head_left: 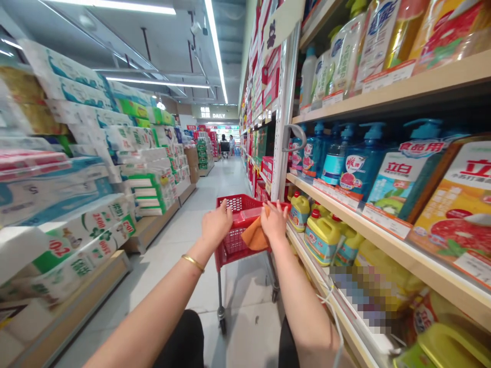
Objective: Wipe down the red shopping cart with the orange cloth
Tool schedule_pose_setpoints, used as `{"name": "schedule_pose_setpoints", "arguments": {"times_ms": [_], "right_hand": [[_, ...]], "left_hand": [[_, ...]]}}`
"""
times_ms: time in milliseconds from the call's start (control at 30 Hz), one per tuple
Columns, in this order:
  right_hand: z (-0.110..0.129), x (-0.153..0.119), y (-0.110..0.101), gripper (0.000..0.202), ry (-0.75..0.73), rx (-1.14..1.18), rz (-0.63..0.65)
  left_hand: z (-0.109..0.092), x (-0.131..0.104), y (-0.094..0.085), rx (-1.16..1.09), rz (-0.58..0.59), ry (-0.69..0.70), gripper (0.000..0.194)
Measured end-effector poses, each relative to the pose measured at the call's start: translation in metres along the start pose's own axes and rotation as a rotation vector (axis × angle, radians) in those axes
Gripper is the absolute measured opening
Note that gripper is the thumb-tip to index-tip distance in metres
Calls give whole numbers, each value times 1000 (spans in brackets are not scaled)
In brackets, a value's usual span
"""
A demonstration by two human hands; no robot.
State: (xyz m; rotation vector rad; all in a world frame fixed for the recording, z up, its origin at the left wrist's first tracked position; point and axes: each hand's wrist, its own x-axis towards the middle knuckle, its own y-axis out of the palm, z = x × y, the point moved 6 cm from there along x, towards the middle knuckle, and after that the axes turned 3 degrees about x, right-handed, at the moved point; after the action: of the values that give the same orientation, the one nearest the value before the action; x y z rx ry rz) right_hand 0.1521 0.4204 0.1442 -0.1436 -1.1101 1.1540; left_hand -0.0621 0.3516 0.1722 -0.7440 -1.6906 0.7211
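A red plastic shopping cart (229,250) on grey legs stands in front of me in the aisle. My left hand (217,223) is wrapped round the left end of its handle, a gold-coloured bangle on the wrist. At the handle's right end, my right hand (273,221) is closed on the bar together with an orange cloth (253,236), which hangs down from the fingers. Between the hands, the handle's red middle part (247,216) shows. What the basket holds, if anything, is hard to make out.
Shelves (383,225) close on my right carry blue pump bottles (356,163) and yellow jugs (322,237). Stacked tissue packs (92,225) line the left on low wooden platforms (88,296). Pale tiled floor (215,179) runs ahead towards distant people (226,143).
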Motion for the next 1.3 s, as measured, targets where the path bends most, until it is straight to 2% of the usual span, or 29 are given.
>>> {"name": "schedule_pose_setpoints", "arguments": {"times_ms": [100, 167, 233, 333, 367, 467, 533, 567, 667, 733, 767, 833, 900, 933, 967, 1033, 1100, 1167, 1300], "right_hand": [[8, 2, 4, 46, -87, -2, 51], [12, 1, 6, 46, -125, -2, 83], [10, 1, 6, 51, -84, -30, 72], [8, -3, 3, 55, 55, -102, -23], [12, -5, 4, 54, 46, -107, -29], [37, -12, 15, 50, -157, -47, 63], [39, -15, 16, 49, -202, -28, 90], [32, -15, 13, 50, -152, -38, 74], [-4, -13, -2, 55, 147, -82, -30], [-15, -14, -9, 56, 240, -89, -73], [-12, -15, -9, 55, 204, -83, -68], [10, -19, -2, 53, -8, -57, 3], [36, -26, 7, 51, -236, -21, 85], [44, -29, 9, 50, -289, -9, 98], [45, -29, 10, 49, -278, -1, 85], [31, -23, 5, 49, -85, 3, 1], [11, -19, 1, 51, 135, 3, -76], [8, -19, 2, 52, 170, -1, -91], [52, -28, 17, 48, -209, -9, 48]], "left_hand": [[-26, 13, 5, 110, -38, 75, 62], [-35, 16, 13, 140, -35, 103, 62], [-38, 15, 19, 146, -25, 124, 63], [-40, 12, 23, 147, -1, 180, 64], [-41, 10, 23, 147, 11, 208, 64], [-47, 4, 20, 151, 48, 295, 61], [-48, 0, 17, 152, 56, 311, 61], [-48, -1, 16, 150, 52, 306, 61], [-48, -7, 13, 130, 47, 292, 71], [-50, -10, 11, 102, 56, 282, 81], [-51, -10, 10, 78, 67, 283, 85], [-52, -10, 7, 2, 111, 311, 88], [-48, -7, 2, -89, 158, 340, 83], [-43, -5, -1, -115, 165, 329, 79], [-34, -1, -4, -118, 154, 294, 77], [-11, 6, -7, -36, 106, 162, 79], [7, 10, -1, 9, 142, 68, 81], [16, 10, 8, -4, 183, 56, 80], [20, 10, 16, -38, 172, 84, 79]]}}
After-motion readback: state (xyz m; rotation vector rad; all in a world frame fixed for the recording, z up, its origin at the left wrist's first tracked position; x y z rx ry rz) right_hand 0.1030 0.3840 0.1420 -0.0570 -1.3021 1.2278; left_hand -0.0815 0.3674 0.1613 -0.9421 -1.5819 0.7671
